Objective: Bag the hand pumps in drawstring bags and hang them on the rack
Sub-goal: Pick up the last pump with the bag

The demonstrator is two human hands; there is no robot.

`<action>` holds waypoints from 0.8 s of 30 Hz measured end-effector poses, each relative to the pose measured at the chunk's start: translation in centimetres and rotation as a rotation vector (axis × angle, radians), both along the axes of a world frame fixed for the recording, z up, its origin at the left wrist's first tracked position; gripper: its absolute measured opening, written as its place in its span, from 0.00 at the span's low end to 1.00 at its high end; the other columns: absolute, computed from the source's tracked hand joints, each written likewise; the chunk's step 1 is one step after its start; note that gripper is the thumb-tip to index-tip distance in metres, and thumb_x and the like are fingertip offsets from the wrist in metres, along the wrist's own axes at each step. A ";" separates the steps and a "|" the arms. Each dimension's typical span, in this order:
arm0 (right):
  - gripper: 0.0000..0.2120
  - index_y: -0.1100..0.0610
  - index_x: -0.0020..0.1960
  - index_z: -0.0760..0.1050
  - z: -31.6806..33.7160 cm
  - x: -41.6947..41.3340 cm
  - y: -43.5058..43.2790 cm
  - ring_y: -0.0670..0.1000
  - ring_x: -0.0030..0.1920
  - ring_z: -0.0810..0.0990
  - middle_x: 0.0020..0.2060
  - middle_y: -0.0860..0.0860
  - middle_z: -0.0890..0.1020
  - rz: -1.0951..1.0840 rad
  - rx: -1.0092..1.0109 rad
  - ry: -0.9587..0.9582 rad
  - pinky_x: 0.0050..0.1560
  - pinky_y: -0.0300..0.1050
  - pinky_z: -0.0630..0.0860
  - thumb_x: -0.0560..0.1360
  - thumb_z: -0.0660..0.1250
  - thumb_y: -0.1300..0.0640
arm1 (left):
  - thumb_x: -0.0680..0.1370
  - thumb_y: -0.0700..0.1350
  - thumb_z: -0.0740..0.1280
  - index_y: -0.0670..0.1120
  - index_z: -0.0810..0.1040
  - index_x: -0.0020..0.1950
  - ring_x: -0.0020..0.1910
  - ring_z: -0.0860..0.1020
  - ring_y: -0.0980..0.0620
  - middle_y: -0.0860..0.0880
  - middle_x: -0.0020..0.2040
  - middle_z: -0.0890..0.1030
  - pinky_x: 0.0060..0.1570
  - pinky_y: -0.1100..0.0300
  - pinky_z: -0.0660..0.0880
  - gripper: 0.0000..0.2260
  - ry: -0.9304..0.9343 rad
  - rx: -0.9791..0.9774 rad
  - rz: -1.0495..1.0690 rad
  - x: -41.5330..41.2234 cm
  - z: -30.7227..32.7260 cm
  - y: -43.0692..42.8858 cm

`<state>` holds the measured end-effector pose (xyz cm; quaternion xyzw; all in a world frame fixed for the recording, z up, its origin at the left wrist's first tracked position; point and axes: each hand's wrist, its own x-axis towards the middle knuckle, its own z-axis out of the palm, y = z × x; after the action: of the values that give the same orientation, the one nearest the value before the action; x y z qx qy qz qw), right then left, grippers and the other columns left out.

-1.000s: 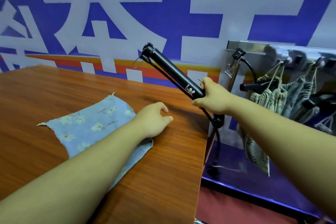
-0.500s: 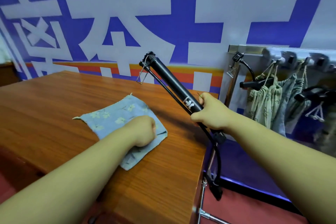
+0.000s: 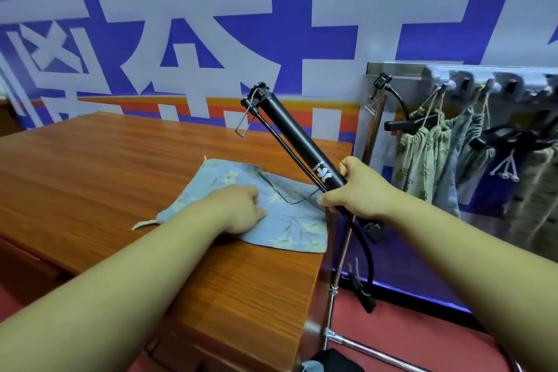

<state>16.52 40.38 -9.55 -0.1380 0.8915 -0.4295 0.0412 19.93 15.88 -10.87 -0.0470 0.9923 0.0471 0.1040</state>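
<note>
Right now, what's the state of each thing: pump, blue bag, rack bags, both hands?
hand pump: off the table, tilted, not bagged.
blue bag: flat on the table, no pump in it.
left hand: on the blue bag, fingers curled; can't tell if it pinches the cloth.
right hand: grips the hand pump's barrel.
hung bags: cinched, hanging by cords from the rack, pump handles sticking out.

Only the person's two arms show. The bare left forearm [image 3: 120, 296], entering from seven o'clock, ends in a bare left hand [image 3: 241, 207]. The bare right forearm [image 3: 468, 251], from four o'clock, ends in a bare right hand [image 3: 353, 190]. Both arms are uncovered to the frame edge.
</note>
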 end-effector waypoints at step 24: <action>0.29 0.54 0.47 0.59 -1.0 3.1 5.3 0.48 0.22 0.73 0.32 0.57 0.85 -0.115 -0.035 -0.038 0.22 0.37 0.65 0.66 0.81 0.58 | 0.80 0.55 0.65 0.57 0.74 0.51 0.52 0.73 0.53 0.58 0.42 0.76 0.59 0.48 0.66 0.04 0.261 0.084 -0.483 -1.2 -1.8 5.2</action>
<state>19.61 45.69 -10.51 -0.0789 0.8894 -0.4491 0.0308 18.72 21.05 -12.67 0.2018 0.9770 0.0675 -0.0148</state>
